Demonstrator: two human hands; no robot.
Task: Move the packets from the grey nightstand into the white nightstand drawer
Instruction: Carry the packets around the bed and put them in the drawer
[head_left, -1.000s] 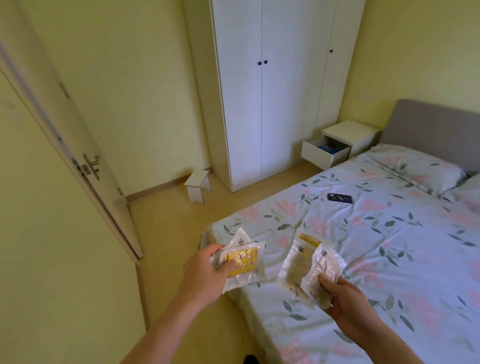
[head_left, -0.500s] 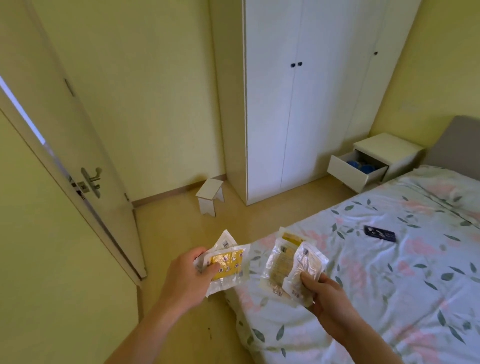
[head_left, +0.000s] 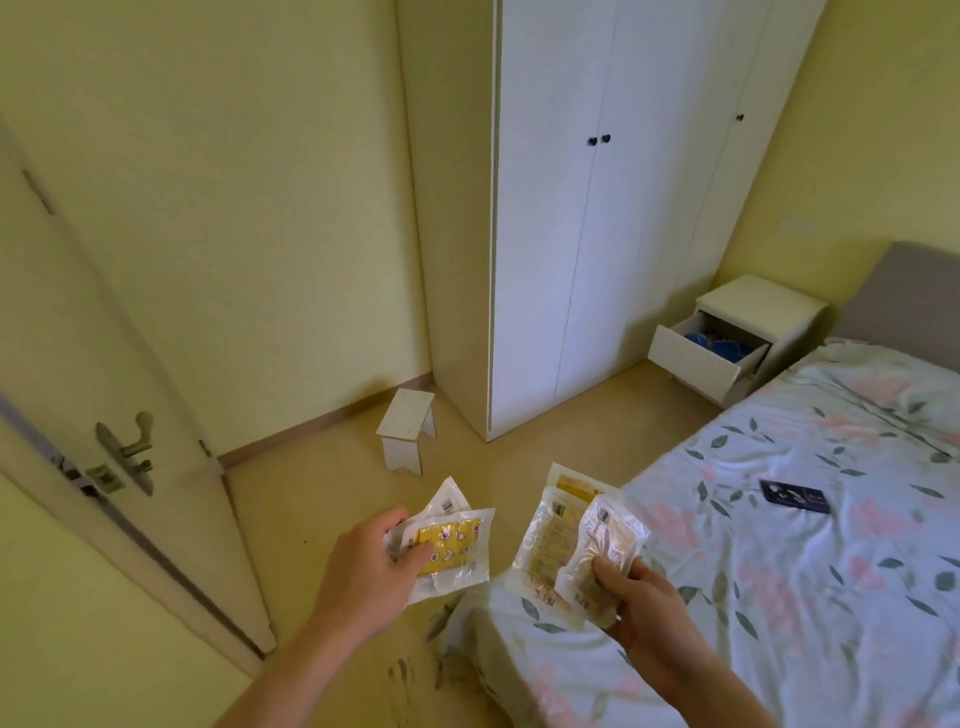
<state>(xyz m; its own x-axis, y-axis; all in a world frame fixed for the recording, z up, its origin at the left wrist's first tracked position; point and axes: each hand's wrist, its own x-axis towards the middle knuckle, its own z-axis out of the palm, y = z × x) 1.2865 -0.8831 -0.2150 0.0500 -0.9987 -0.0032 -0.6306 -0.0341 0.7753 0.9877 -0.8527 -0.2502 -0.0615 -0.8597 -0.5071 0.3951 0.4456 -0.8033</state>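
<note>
Gripping packets (head_left: 576, 545) — both hands (head_left: 644, 608), forearms outstretched

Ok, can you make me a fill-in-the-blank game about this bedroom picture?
1. Both hands, left and right, are holding ____.
2. The drawer of the white nightstand is ____.
3. The little white stool stands on the ____.
4. The dark phone lies on the ____.

Missing words: packets; open; floor; bed
</note>
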